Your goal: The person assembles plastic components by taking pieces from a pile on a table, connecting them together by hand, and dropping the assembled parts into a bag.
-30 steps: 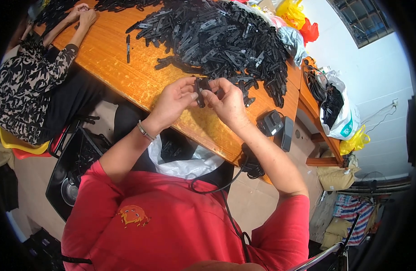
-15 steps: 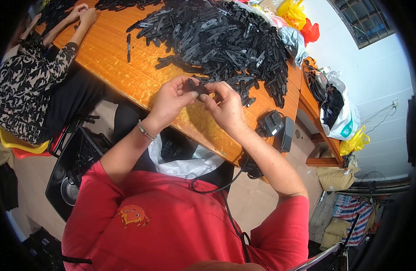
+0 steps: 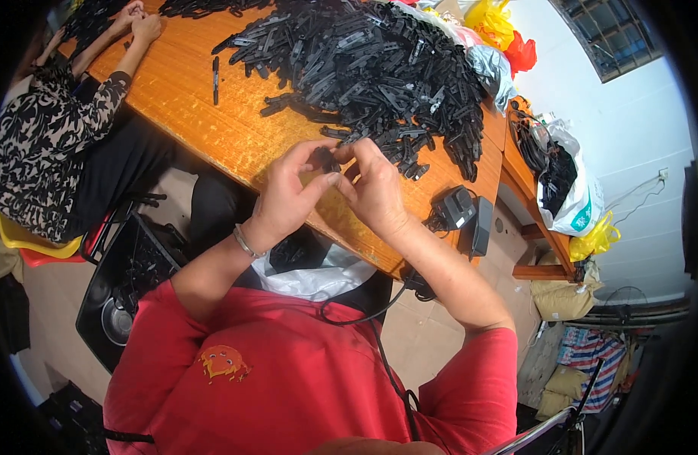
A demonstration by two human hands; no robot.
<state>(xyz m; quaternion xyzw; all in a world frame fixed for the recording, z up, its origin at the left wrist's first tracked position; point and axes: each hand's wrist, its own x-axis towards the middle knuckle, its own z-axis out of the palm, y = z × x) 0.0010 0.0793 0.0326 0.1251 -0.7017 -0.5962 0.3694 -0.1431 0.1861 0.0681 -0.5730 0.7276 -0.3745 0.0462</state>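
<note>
Red fabric of your shirt (image 3: 311, 371) occupies the nearest zone, with a dark cord running down its front. Directly ahead of it, between your body and the edge of the surface (image 3: 205, 133), an open white bag (image 3: 318, 284) sits at lap level, with dark contents visible in its mouth. Your hands are raised at the near edge of the surface, brought close together. Your left hand (image 3: 284, 197) is curled, its fingers and thumb closed about a small black piece (image 3: 324, 158); your right hand (image 3: 379, 189) is bent inward, its fingertips meeting the left at the same piece. Exact right-hand contact is covered by the fingers, so you cannot confirm from this view whether it pinches the piece or only steadies it. Progress check: one piece is in handling, and its state of completion cannot be read. Beyond your hands, a large heap of black plastic pieces (image 3: 364, 68) covers much of the surface; judged by its volume, most of the quantity is left. Finished and unfinished pieces cannot be told apart. Right of your hands, note a black boxy device (image 3: 453, 206) near the edge; left of the heap, a dark pen (image 3: 215, 81) lies apart. At far left, a co-worker's hands (image 3: 140, 24) meet above the surface, close to further dark pieces.
</note>
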